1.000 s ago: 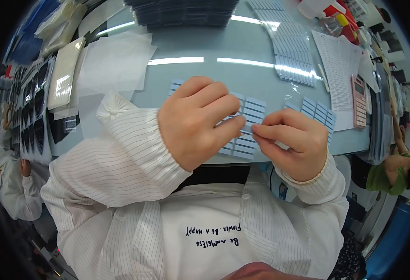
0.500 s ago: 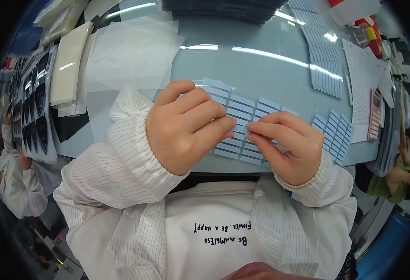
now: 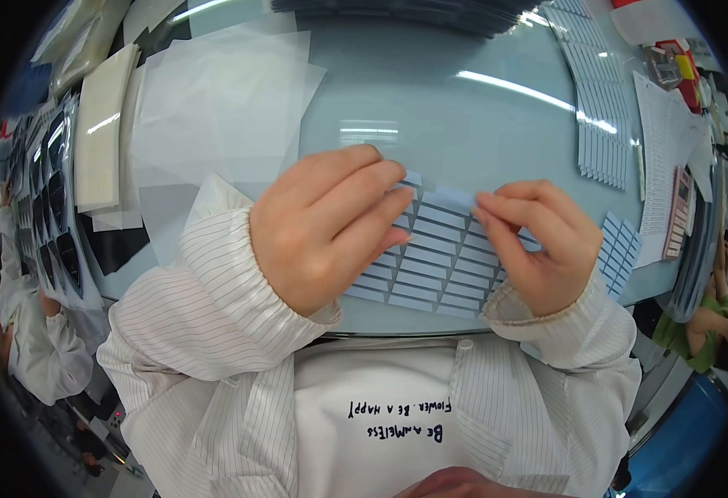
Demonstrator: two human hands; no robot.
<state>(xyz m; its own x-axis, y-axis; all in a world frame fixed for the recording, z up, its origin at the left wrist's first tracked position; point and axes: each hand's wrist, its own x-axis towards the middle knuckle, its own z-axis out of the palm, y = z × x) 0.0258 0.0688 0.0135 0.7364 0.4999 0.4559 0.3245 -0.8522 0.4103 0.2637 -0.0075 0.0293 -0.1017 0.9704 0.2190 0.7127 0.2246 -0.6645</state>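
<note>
A clear sheet carrying rows of small pale-blue rectangular strips (image 3: 430, 266) lies at the near edge of the light-blue table (image 3: 463, 124). My left hand (image 3: 326, 224) rests over the sheet's left side, fingers curled down onto the strips. My right hand (image 3: 538, 241) is at the sheet's upper right, thumb and forefinger pinching one pale-blue strip (image 3: 455, 199) at the top row. Both wrists wear white striped sleeves.
Translucent sheets (image 3: 223, 100) lie at the left of the table beside a cream stack (image 3: 102, 137). More sheets of blue strips (image 3: 600, 124) sit at the right, with a printed paper (image 3: 667, 149) and a pink calculator (image 3: 677, 212). Another person in white (image 3: 32, 332) is at far left.
The view has shifted so hands and sheet sit higher and more centred. My right hand's pinch has moved up to the sheet's top row; my left hand stays on the sheet.
</note>
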